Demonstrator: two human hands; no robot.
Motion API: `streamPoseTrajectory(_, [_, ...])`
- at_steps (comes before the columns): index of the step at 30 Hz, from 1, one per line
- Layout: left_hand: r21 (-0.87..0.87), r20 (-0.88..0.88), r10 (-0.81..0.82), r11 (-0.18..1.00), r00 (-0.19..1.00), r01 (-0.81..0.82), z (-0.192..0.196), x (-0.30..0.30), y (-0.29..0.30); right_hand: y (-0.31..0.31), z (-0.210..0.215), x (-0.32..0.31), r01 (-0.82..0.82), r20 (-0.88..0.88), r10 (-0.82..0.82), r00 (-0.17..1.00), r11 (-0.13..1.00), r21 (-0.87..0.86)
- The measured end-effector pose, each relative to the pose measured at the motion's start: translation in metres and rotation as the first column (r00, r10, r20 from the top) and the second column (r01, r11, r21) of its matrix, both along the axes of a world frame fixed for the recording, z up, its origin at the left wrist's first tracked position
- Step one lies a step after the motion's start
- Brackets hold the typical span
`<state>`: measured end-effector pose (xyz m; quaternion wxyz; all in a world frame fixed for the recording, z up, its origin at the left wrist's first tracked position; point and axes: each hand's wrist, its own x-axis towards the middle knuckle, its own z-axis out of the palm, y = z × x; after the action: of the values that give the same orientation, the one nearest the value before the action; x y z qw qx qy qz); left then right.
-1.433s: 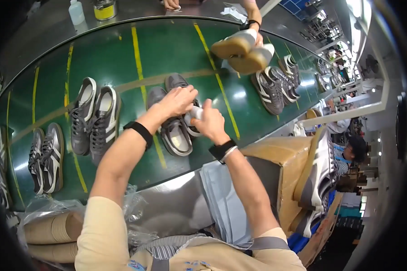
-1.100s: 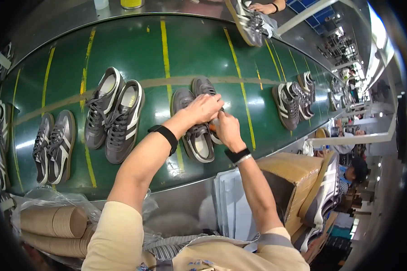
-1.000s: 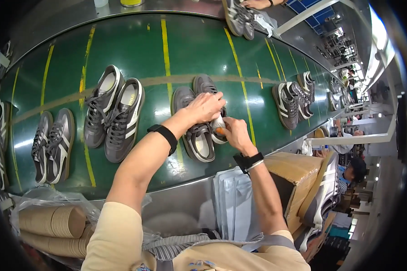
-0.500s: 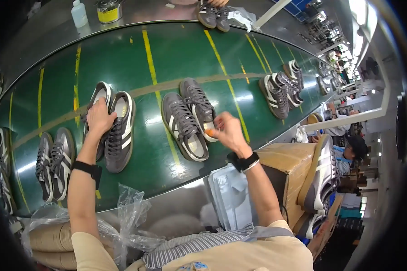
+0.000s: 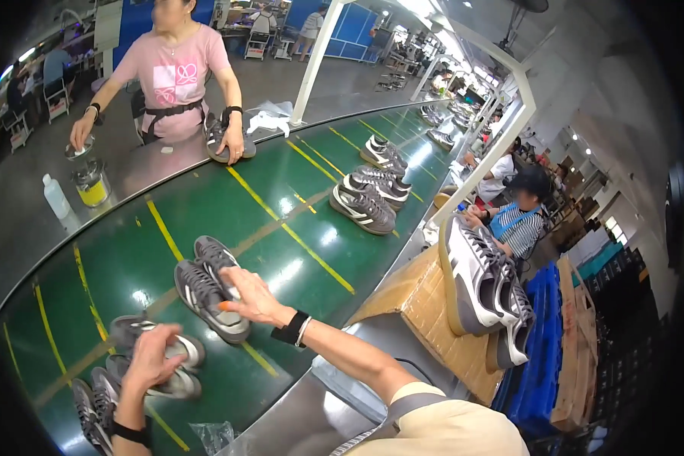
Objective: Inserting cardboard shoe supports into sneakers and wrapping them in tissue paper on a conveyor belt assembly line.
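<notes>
A pair of grey sneakers with white stripes (image 5: 205, 292) rests on the green conveyor belt (image 5: 296, 251). At its heel end is my right hand (image 5: 257, 298), fingers stretched and thumb apart, with something orange on the thumb tip; whether it touches the shoe I cannot tell. Nearer me on the left, my left hand (image 5: 153, 356) is over a second grey pair (image 5: 178, 384), its fingers slightly blurred, curved and apart. It grips nothing that I can see, and it partly hides those shoes.
More sneakers (image 5: 91, 403) lie at lower left, others (image 5: 365, 201) farther along the belt. Across it a co-worker's hand (image 5: 235, 144) touches a shoe. A bottle (image 5: 55, 196) and a tin (image 5: 91, 186) stand there. Sneakers (image 5: 475, 281) rest on a cardboard box (image 5: 410, 304) at right.
The view has swung up and right, bringing the co-worker across the belt into sight. My left hand has come out of the shoe opening; my right hand has stretched out flatter near its pair.
</notes>
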<state>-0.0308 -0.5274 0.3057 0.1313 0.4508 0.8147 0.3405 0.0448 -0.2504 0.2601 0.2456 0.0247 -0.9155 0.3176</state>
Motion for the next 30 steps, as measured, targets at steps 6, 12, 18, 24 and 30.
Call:
streamPoseTrajectory(6, [0.693, 0.695, -0.203, 0.445, 0.690, -0.567, 0.047, 0.097, 0.080, -0.095, 0.075, 0.034, -0.228, -0.189, 0.130, 0.973, 0.658, -0.718])
streamPoseTrajectory(12, [0.710, 0.700, -0.345, 0.237, 0.625, -0.663, 0.093, 0.173, 0.104, -0.110, 0.140, 0.100, 0.095, -0.351, -0.305, 0.885, 0.858, -0.504])
streamPoseTrajectory(18, [0.690, 0.709, -0.488, 0.335, 0.509, -0.641, 0.112, 0.218, 0.089, -0.115, 0.185, 0.150, 0.385, -0.624, -0.334, 0.707, 0.921, -0.056])
streamPoseTrajectory(24, [0.647, 0.761, -0.420, 0.436, 0.495, -0.625, 0.129, 0.263, 0.070, -0.129, 0.203, 0.185, 0.460, -0.620, -0.342, 0.706, 0.887, 0.034])
streamPoseTrajectory(30, [0.576, 0.817, -0.293, 0.426, 0.496, -0.698, 0.145, 0.293, 0.054, -0.147, 0.213, 0.198, 0.462, -0.543, -0.361, 0.759, 0.885, 0.058])
